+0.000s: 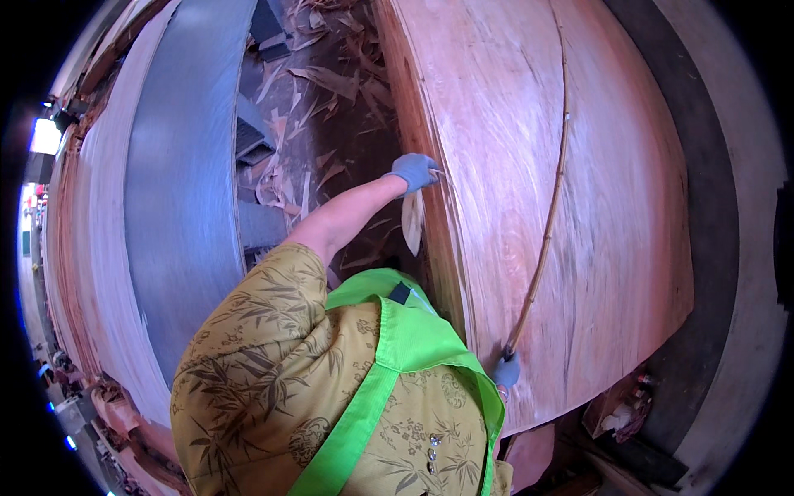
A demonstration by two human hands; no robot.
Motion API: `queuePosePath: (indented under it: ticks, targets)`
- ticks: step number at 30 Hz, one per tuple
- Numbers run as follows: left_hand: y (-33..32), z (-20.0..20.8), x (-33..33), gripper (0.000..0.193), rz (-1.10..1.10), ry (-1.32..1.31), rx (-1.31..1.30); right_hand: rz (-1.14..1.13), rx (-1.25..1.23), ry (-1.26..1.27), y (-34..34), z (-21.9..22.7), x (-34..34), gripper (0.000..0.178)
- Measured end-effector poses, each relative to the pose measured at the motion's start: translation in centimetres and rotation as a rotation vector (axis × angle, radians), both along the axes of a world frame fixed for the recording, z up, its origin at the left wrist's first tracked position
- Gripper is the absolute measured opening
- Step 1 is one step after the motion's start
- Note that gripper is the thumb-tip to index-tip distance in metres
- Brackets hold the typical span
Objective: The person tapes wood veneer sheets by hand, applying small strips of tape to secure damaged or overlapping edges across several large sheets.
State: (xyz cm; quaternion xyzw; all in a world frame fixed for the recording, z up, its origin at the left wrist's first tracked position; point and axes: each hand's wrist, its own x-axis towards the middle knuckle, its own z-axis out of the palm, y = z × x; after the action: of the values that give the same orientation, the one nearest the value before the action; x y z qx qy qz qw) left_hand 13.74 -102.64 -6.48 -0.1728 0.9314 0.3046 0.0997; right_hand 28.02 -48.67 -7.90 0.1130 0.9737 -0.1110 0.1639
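Note:
My left hand (pixel 415 173), in a blue-grey glove, is closed at the left edge of a broad stack of wood veneer sheets (pixel 496 198). A pale torn piece of veneer (pixel 412 223) hangs down from its fingers. My right hand (pixel 506 371), also gloved, is closed around the near end of a long thin bamboo stick (pixel 548 236). The stick lies along the top sheet and reaches to the far edge of the view. Fingers of the right hand are partly hidden.
A second stack of sheets with a greyish top (pixel 186 182) stands at the left. Between the stacks, veneer scraps (pixel 331 83) litter the dark floor beside grey blocks (pixel 252 139). A box with odds and ends (pixel 620 413) sits beyond the right stack's near corner.

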Motion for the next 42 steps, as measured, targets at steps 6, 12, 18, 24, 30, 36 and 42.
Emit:
queuePosePath:
  ticks: [6,12,18,24,30,36,42]
  targets:
    - [-6.4,-1.6,2.7,0.026,0.298,0.089,-0.165,-0.005,-0.029,-0.008,-0.8,0.9,-0.2,0.016]
    - [-13.5,-4.9,9.9,0.042,0.466,-0.048,-0.279,0.013,-0.069,0.021,-1.1,1.3,-0.4,0.014]
    - [-10.0,-10.6,21.0,0.091,0.276,-0.336,-0.179,0.1,-0.032,-0.014,-0.1,0.9,-0.5,0.013]
    - [0.4,-9.0,25.3,0.088,0.195,-0.421,-0.055,0.078,-0.07,0.013,2.4,-1.5,0.0,0.017]
    - [8.2,-8.4,30.4,0.068,0.315,-0.281,-0.014,0.206,-0.108,0.054,3.5,-2.4,-0.4,0.017]
    - [18.4,-6.4,38.0,0.061,0.433,-0.089,0.031,0.2,-0.53,0.33,4.1,-1.8,0.9,0.02]
    - [30.0,-3.0,44.1,0.058,0.399,0.035,0.138,0.243,-0.782,0.336,6.7,-1.3,4.7,0.024]
